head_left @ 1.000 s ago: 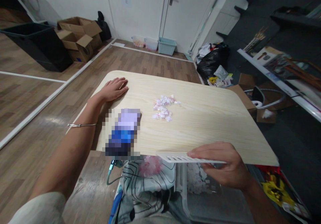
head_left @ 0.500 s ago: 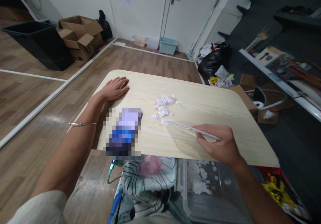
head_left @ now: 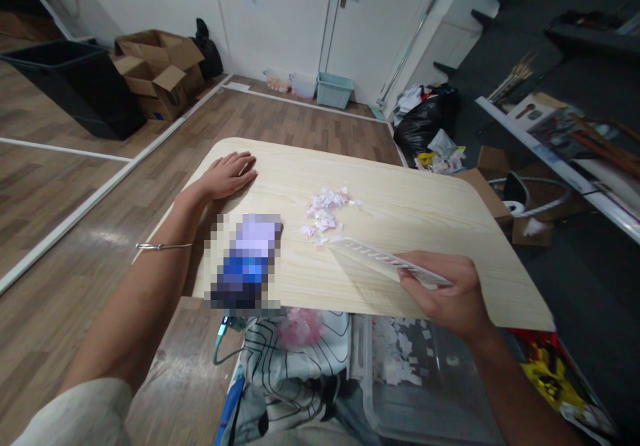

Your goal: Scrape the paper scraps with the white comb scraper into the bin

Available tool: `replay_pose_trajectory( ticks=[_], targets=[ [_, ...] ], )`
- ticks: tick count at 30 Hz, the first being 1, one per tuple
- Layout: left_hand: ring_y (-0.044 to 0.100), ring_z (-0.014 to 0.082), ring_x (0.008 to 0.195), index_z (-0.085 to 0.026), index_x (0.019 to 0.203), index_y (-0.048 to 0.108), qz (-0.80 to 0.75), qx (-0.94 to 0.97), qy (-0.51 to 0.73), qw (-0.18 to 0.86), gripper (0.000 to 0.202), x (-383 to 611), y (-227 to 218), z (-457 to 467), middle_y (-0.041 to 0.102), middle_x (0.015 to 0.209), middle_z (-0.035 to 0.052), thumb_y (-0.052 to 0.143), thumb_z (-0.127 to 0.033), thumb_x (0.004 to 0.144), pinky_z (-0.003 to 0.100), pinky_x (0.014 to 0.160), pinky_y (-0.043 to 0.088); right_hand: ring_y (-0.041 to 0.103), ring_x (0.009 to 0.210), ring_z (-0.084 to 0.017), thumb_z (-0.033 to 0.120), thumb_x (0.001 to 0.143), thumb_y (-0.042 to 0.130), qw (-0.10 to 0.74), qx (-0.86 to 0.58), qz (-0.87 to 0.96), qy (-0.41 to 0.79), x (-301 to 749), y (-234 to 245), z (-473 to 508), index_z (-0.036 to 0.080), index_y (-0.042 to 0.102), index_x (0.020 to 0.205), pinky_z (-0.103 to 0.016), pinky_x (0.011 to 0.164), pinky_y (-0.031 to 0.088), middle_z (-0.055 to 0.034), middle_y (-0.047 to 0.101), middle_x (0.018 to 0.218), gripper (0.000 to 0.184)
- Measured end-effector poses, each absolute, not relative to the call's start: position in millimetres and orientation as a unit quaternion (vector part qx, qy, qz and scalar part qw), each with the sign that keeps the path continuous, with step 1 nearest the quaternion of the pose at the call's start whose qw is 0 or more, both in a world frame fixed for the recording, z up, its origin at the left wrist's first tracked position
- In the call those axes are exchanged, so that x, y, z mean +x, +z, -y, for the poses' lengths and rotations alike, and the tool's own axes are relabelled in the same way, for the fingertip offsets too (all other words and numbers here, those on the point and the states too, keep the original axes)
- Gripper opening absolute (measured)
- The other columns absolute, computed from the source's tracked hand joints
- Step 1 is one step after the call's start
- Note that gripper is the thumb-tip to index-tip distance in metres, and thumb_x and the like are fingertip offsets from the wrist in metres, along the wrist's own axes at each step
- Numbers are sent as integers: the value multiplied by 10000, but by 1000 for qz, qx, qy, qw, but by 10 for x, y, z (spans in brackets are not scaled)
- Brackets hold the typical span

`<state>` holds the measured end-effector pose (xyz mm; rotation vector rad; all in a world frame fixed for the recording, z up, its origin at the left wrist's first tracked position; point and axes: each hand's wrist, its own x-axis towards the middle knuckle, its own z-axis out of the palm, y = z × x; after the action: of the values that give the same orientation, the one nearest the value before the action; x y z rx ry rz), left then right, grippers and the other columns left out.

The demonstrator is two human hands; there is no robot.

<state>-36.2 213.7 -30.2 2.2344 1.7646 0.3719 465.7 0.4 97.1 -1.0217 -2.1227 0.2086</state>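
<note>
My right hand [head_left: 447,293] is closed around one end of a long white plastic strip with a row of slots [head_left: 375,256]; its exact kind is unclear. The strip's far end meets the near edge of a loose pile of small pale paper scraps [head_left: 327,203], white with pinkish bits. My left hand [head_left: 231,174] lies palm down near the table's far left corner, fingers stretched out, holding nothing. Between my left forearm and the scraps lies a phone [head_left: 253,256], its picture pixelated. All of these are on the light wooden table [head_left: 425,199].
Below the table's near edge sits a clear plastic bin [head_left: 425,409] with white paper scraps inside. A pink bundle [head_left: 300,327] rests on striped cloth beside it. A cable [head_left: 216,349] hangs near the phone. Cardboard boxes [head_left: 165,79] and a black bin [head_left: 75,83] stand at left.
My right hand has moved slightly right and down with the white strip, which has turned to show more of its slots. The left hand stays in place.
</note>
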Motion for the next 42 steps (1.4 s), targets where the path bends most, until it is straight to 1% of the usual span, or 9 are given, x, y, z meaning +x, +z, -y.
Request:
replay_pose_trajectory(
  ticks=[6, 10, 12, 17, 25, 33, 37, 40, 42],
  targets=[
    [328, 420, 1908, -270, 1874, 537, -610, 770, 127, 134, 901, -344, -289, -2128, 449, 2027, 125, 378, -800, 1162, 655, 1558, 271, 947, 724, -243, 38, 917, 702, 379, -358, 842, 141, 4553, 987, 43, 220, 981, 951, -241, 724, 756, -58, 970, 934, 335],
    [328, 412, 1904, -297, 1877, 535, -610, 770, 127, 137, 902, -354, -286, -2125, 454, 2026, 95, 370, -818, 1160, 641, 1560, 270, 944, 720, -227, 29, 910, 708, 350, -334, 853, 197, 4607, 1065, 137, 216, 987, 962, -200, 725, 736, -52, 963, 902, 340],
    [330, 408, 1903, -301, 1873, 541, -610, 770, 129, 138, 888, -353, -285, -2123, 458, 2024, 90, 381, -809, 1163, 630, 1561, 268, 943, 713, -226, 13, 898, 718, 357, -337, 847, 202, 4641, 1089, 185, 227, 992, 966, -191, 728, 734, -45, 962, 892, 355],
    [329, 433, 1898, -259, 1867, 542, -611, 768, 134, 139, 864, -326, -282, -2118, 461, 2017, 134, 406, -756, 1173, 667, 1549, 263, 945, 715, -225, 7, 906, 739, 393, -360, 828, 173, 4649, 1061, 232, 231, 990, 950, -180, 743, 735, -44, 965, 903, 339],
    [333, 429, 1892, -259, 1848, 555, -610, 767, 136, 145, 842, -323, -266, -2107, 466, 2011, 138, 438, -747, 1172, 663, 1542, 261, 958, 778, -200, -9, 894, 692, 358, -304, 853, 227, 4613, 1051, 282, 198, 967, 1011, -156, 810, 721, -55, 974, 942, 364],
    [302, 428, 1901, -196, 1854, 537, -610, 765, 133, 158, 915, -309, -233, -2075, 427, 2027, 167, 402, -781, 1164, 654, 1553, 227, 961, 785, -204, -17, 870, 713, 361, -310, 853, 214, 4612, 997, 278, 222, 982, 1027, -169, 811, 730, -43, 978, 956, 393],
    [286, 441, 1905, -179, 1852, 534, -609, 764, 133, 165, 936, -296, -188, -2052, 412, 2033, 179, 402, -795, 1160, 683, 1551, 221, 953, 751, -210, -13, 887, 728, 379, -329, 844, 189, 4613, 995, 256, 228, 988, 1007, -187, 777, 741, -42, 974, 939, 374],
    [298, 454, 1901, -172, 1832, 552, -610, 762, 136, 169, 923, -261, -139, -2013, 436, 2018, 193, 412, -788, 1159, 718, 1549, 223, 944, 719, -218, -12, 892, 736, 406, -357, 828, 146, 4633, 1017, 253, 235, 986, 963, -197, 749, 744, -36, 968, 915, 358],
    [319, 471, 1895, -148, 1812, 573, -607, 763, 138, 174, 933, -227, -89, -1933, 460, 2000, 218, 415, -789, 1153, 732, 1548, 235, 940, 703, -217, -4, 894, 736, 410, -356, 827, 145, 4645, 1027, 265, 234, 983, 947, -193, 742, 741, -33, 965, 903, 347]
  ],
)
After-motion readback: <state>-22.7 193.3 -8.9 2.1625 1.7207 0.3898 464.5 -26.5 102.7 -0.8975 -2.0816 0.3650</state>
